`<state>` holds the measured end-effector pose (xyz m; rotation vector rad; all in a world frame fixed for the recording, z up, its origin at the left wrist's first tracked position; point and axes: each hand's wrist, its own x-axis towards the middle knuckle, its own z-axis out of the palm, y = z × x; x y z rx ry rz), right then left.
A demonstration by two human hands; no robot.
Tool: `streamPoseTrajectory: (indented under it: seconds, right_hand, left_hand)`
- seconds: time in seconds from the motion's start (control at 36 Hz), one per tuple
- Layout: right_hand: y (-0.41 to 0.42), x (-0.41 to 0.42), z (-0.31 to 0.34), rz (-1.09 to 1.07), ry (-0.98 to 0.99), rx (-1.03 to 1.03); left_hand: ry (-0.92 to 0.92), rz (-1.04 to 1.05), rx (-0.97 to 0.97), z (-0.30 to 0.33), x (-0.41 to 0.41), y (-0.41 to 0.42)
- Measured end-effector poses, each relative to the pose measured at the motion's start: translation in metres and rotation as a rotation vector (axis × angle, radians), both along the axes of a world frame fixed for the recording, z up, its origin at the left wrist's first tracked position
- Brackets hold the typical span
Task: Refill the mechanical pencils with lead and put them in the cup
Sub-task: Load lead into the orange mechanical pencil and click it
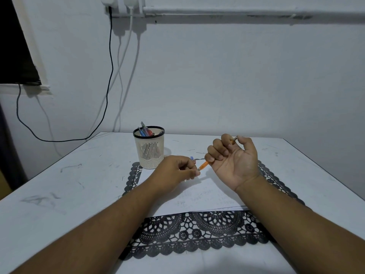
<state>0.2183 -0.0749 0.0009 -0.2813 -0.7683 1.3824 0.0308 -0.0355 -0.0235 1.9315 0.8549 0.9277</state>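
Head view: the right hand (pixel 233 159), palm up, grips an orange mechanical pencil (pixel 205 165) in curled fingers; its long axis slants from lower left to upper right, one end just reaching the left hand (pixel 177 171). The left hand pinches at that end, what it holds too small to tell. The cup (pixel 149 150), already holding pencils, stands just behind the left hand, on the table (pixel 59 175), nothing between.
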Motion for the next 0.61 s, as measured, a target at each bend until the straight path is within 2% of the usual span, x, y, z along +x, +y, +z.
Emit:
streamPoseTrajectory:
  seconds: [0.61]
  right_hand:
    - [0.0022, 0.0009, -0.0014, -0.021, 0.055, -0.031]
  left_hand:
    - [-0.001, -0.028, -0.023, 0.0035, -0.0022, 0.0005]
